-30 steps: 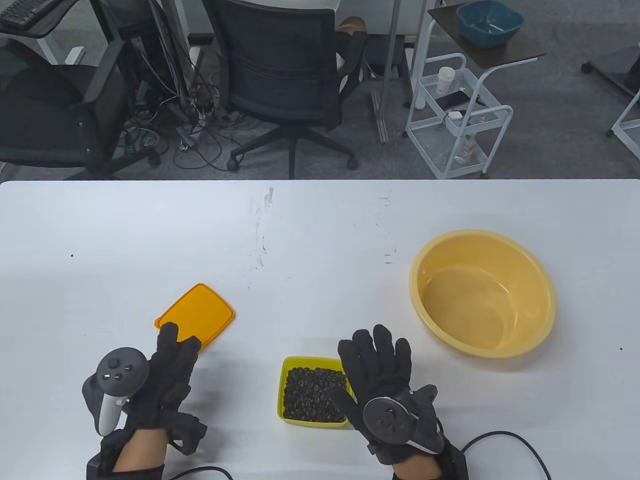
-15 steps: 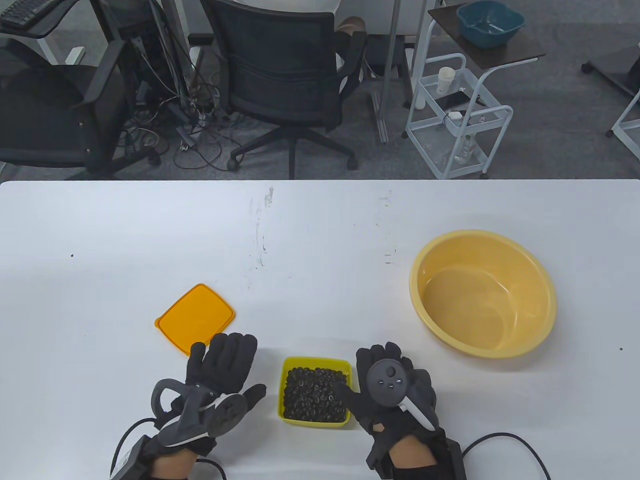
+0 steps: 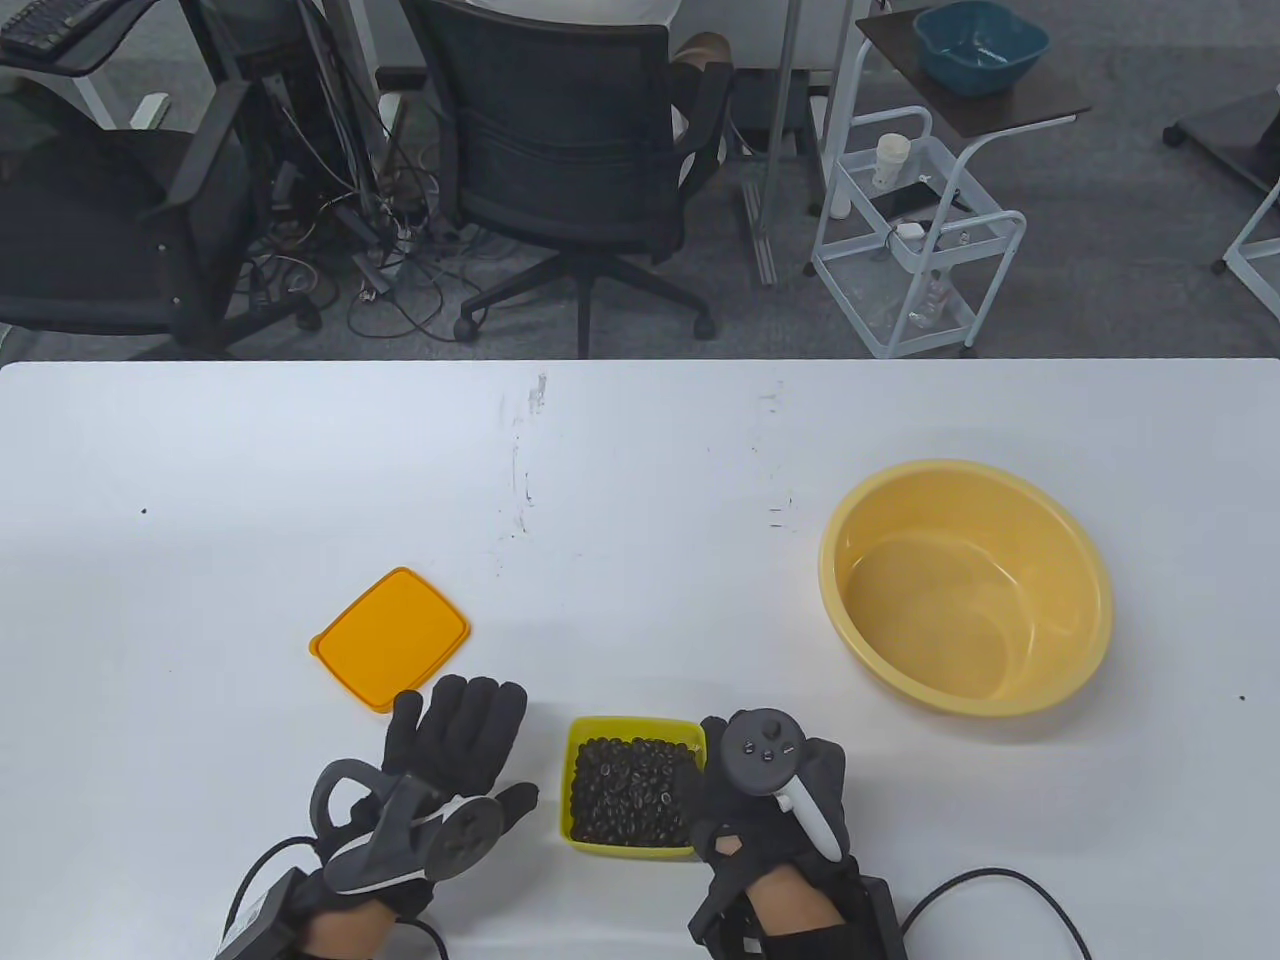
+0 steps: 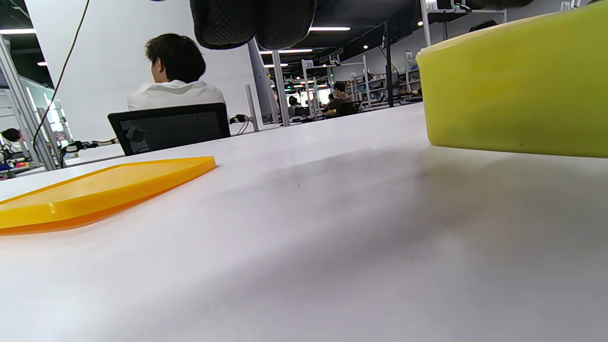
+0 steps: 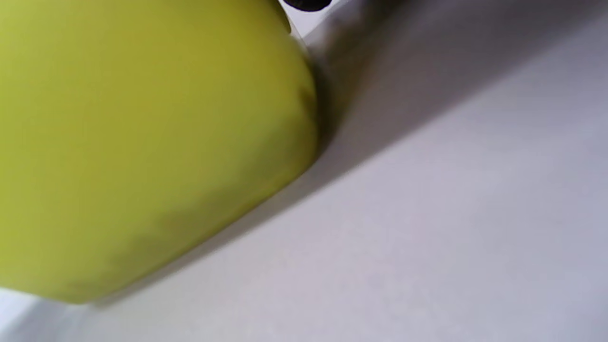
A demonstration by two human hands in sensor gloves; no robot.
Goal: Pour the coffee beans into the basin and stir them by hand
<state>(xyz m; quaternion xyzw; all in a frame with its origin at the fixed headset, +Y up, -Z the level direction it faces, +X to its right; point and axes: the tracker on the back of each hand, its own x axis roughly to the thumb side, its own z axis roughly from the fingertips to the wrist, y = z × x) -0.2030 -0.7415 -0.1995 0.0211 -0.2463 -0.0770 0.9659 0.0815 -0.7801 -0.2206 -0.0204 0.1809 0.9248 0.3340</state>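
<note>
Both my gloves are black: left hand (image 3: 455, 740) at lower left of the table view, right hand (image 3: 775, 800) at lower centre. Trackers on them are dark grey with white handles. Container (image 3: 632, 790) between my hands is lime-yellow; the coffee beans (image 3: 630, 790) inside are near-black, glossy. Lid (image 3: 390, 637) at left centre is translucent orange. Basin (image 3: 1085, 610) at right is pale yellow, plain. Table (image 3: 640, 480) is white with faint grey scuffs. At the top of the frame: black mesh chair (image 3: 570, 130), white wire cart (image 3: 915, 230), teal tub (image 3: 980, 45).
</note>
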